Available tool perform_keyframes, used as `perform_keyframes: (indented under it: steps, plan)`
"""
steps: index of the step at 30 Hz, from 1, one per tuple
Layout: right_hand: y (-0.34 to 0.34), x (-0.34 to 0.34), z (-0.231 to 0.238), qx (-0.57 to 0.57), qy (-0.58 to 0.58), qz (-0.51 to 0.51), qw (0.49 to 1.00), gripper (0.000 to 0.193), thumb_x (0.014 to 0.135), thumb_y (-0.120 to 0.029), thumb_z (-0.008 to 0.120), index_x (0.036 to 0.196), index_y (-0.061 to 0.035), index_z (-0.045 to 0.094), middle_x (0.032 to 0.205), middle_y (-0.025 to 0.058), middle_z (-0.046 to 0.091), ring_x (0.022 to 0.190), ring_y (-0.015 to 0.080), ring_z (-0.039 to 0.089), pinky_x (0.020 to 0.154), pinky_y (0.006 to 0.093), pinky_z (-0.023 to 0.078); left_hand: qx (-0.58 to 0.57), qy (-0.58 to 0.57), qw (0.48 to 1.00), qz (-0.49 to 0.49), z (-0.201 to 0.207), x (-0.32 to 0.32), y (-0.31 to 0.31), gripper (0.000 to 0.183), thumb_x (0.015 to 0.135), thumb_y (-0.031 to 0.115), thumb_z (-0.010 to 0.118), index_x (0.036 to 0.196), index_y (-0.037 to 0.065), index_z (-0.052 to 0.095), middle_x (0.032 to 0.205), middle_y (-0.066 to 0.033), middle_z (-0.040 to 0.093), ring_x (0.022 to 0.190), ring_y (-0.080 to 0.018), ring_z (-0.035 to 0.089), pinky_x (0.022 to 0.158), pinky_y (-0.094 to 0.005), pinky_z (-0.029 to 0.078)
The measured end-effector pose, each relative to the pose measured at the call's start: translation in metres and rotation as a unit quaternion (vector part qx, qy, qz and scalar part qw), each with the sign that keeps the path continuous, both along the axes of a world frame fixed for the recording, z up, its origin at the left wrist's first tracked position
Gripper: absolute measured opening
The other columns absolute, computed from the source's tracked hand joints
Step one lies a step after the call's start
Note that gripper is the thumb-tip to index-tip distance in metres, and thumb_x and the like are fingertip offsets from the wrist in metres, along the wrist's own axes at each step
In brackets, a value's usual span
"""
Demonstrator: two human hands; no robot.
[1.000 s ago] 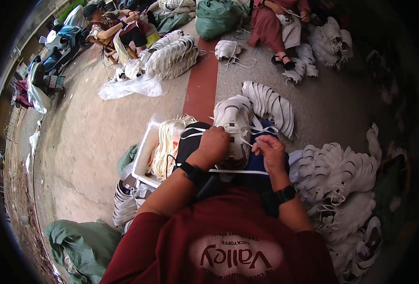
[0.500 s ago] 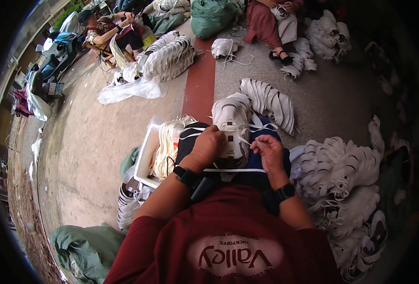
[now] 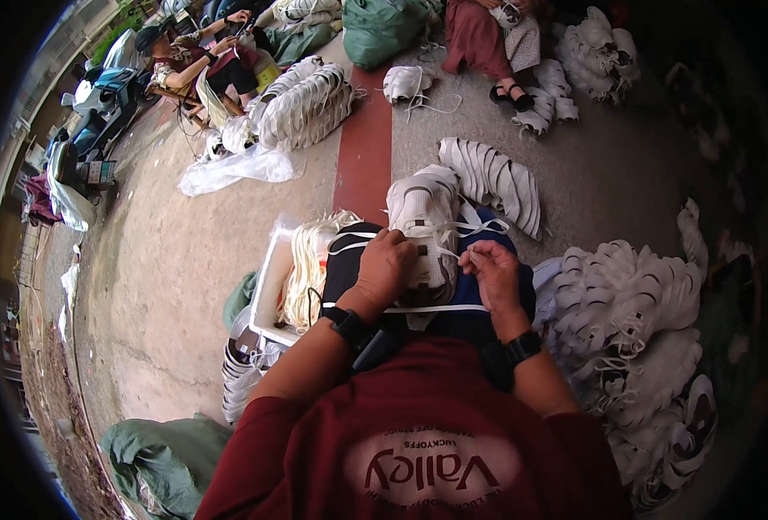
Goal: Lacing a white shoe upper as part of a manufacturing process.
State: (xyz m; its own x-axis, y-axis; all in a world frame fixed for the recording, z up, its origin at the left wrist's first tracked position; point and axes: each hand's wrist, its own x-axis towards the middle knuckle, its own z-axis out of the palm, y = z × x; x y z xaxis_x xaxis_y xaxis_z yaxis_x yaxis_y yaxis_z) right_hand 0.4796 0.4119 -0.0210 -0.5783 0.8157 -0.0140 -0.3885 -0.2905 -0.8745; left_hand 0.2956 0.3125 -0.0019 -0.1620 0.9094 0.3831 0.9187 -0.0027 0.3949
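A white shoe upper [image 3: 424, 201] with a light mesh surface rests across my lap, its toe pointing away from me. My left hand [image 3: 387, 263] is closed at its left edge, fingers curled over the lacing area; the fingertips are partly hidden. On the other side, my right hand [image 3: 493, 270] pinches a thin white shoelace [image 3: 450, 253] between thumb and forefinger. More flat white lace [image 3: 481, 227] loops over the dark blue cloth at right, and another length crosses my lap.
At left stands a white foam box [image 3: 273, 290] with a bundle of cream laces [image 3: 310, 260]. Stacked shoe uppers [image 3: 495, 186] lie ahead, and a large heap of uppers [image 3: 627, 299] is at right. Green sacks [image 3: 163, 459] and two seated people are around; a scooter [image 3: 98, 113] stands far left.
Both hands keep nearly the same hold on the upper and lace. The view has shifted slightly. At far left, the seated person's arms have moved.
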Motion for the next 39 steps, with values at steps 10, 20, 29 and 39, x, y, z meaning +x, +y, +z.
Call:
perform_keyframes:
  steps: [10,20,29,39]
  plan:
    - [0.003,0.001,0.001,-0.012,0.007,0.007,1.0,0.007,0.083,0.0,0.056,0.09,-0.0002,0.058,0.082,0.0118,0.063,0.073,0.0176,0.062,0.065,0.0249,0.049,-0.003,0.07,0.997,-0.03,0.025,0.011,0.01,0.011,0.07,0.015,0.062,0.079,0.008,0.061,0.077,-0.0074,0.058,0.08,-0.0266,0.057,0.068,-0.0362,0.046]
    - [0.002,0.0,0.009,-0.03,0.003,0.003,1.0,0.007,0.083,0.0,0.057,0.089,0.0005,0.059,0.08,0.0119,0.063,0.071,0.0175,0.061,0.061,0.0242,0.049,-0.053,-0.056,0.994,-0.072,0.012,-0.003,0.022,0.011,0.073,0.011,0.06,0.081,0.005,0.057,0.082,-0.0111,0.06,0.075,-0.0276,0.059,0.068,-0.0359,0.047]
    - [0.007,-0.033,0.026,0.139,-0.176,0.07,0.972,0.007,0.083,-0.001,0.057,0.087,0.0024,0.063,0.073,0.0037,0.061,0.064,0.0098,0.058,0.057,0.0229,0.046,0.003,-0.698,0.711,-0.092,0.039,-0.019,0.038,0.01,0.092,0.012,0.048,0.085,0.005,0.05,0.077,-0.0036,0.056,0.065,-0.0104,0.052,0.064,-0.0233,0.044]
    - [-0.002,-0.055,0.023,0.492,-0.377,-0.008,0.784,0.002,0.073,-0.004,0.056,0.072,-0.0031,0.054,0.073,0.0171,0.057,0.071,0.0375,0.056,0.062,0.0438,0.044,0.171,-0.882,0.43,-0.089,-0.003,-0.042,0.022,0.006,0.09,0.008,0.048,0.085,0.006,0.05,0.078,-0.0057,0.052,0.065,-0.0145,0.047,0.061,-0.0246,0.041]
